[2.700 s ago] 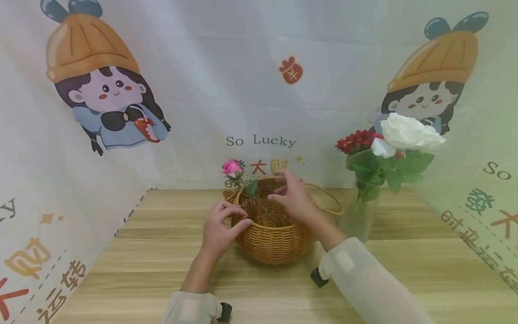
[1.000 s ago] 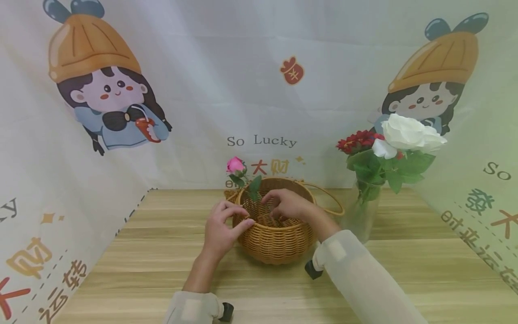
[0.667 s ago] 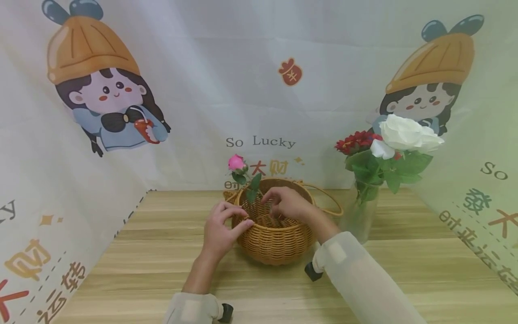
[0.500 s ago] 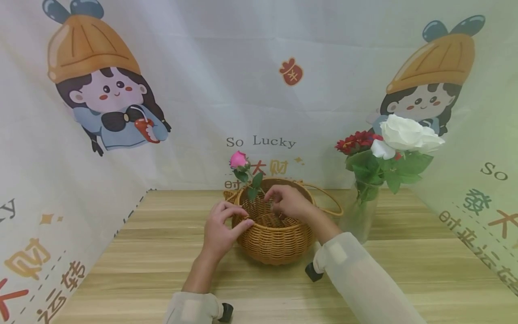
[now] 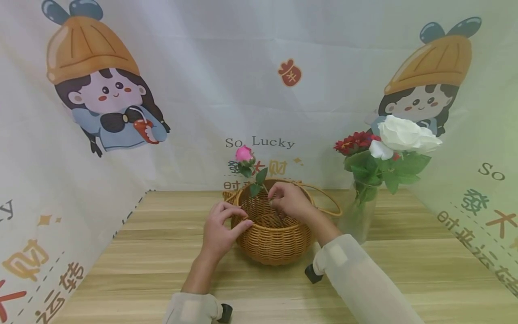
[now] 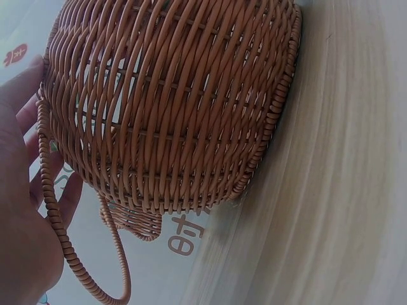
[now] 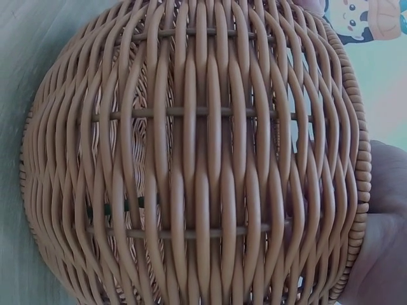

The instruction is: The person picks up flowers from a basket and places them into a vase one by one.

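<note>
A round brown wicker basket stands on the wooden table. My left hand pinches its rim at the left with thumb and fingers. In the left wrist view, that hand lies by the rim, with a looped handle hanging below. A pink rose with green leaves leans up and left out of the basket. My right hand reaches into the opening and pinches its stem; the stem's lower end is inside. The right wrist view shows mostly wicker wall, with a green bit of stem behind the weave.
Right of the basket, a clear glass vase holds white flowers and red flowers with green leaves. The basket's other handle sticks out toward the vase. A white printed cloth hangs behind the wooden table.
My right hand, earlier loose above the opening, has come down into the basket and taken the rose's stem. The bloom has since risen and shifted right. My left hand has stayed at the rim.
</note>
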Action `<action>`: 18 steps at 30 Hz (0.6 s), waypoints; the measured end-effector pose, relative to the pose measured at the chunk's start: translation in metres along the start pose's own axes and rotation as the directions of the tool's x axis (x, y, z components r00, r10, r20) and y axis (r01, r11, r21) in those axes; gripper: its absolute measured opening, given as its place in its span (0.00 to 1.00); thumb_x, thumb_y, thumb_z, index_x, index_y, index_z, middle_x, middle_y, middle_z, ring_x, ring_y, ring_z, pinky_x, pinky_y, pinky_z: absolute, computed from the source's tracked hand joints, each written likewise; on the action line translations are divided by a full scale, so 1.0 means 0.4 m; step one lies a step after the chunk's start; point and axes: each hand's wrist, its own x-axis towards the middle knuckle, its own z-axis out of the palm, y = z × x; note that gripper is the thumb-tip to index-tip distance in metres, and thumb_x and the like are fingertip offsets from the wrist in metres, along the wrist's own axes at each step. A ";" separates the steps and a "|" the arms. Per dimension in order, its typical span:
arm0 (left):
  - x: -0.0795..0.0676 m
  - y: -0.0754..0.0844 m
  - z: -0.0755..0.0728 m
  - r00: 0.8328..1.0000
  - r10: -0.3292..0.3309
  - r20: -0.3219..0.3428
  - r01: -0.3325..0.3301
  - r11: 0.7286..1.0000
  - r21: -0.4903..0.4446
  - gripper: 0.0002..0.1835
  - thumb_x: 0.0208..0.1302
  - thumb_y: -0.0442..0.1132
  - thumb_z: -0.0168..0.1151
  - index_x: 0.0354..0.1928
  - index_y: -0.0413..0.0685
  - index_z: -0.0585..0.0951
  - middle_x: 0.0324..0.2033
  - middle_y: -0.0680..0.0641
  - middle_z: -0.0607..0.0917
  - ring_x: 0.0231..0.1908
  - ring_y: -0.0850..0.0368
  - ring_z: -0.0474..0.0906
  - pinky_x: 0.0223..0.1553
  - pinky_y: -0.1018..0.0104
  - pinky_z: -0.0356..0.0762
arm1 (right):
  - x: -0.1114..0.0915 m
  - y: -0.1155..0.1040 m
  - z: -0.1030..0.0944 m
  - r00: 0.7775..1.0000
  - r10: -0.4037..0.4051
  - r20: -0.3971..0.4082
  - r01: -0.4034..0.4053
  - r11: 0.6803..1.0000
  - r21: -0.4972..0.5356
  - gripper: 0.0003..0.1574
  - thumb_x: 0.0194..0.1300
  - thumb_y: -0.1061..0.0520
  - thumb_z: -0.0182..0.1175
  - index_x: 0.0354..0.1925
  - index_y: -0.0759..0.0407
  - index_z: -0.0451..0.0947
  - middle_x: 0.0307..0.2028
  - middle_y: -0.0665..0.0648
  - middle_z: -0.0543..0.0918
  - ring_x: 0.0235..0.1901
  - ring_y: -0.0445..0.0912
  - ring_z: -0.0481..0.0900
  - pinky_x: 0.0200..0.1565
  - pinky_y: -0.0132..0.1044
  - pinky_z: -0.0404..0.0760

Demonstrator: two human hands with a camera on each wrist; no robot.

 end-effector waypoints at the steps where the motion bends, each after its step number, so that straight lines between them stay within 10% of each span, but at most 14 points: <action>1: 0.000 -0.001 0.000 1.000 0.001 -0.001 -0.001 1.000 0.004 0.10 0.47 0.40 0.79 0.31 0.53 0.85 0.36 0.56 0.79 0.44 0.57 0.73 0.43 0.59 0.71 | -0.001 0.000 0.000 1.000 0.006 -0.004 -0.006 1.000 0.013 0.04 0.65 0.65 0.61 0.38 0.59 0.76 0.26 0.57 0.77 0.21 0.48 0.76 0.25 0.41 0.80; 18: 0.000 -0.001 -0.002 1.000 -0.004 0.006 0.004 1.000 0.018 0.10 0.47 0.43 0.79 0.31 0.53 0.86 0.35 0.56 0.79 0.43 0.57 0.73 0.44 0.58 0.72 | -0.005 0.000 0.001 0.999 0.031 -0.025 -0.029 0.998 0.051 0.05 0.66 0.62 0.61 0.40 0.62 0.78 0.27 0.57 0.81 0.21 0.48 0.78 0.27 0.43 0.81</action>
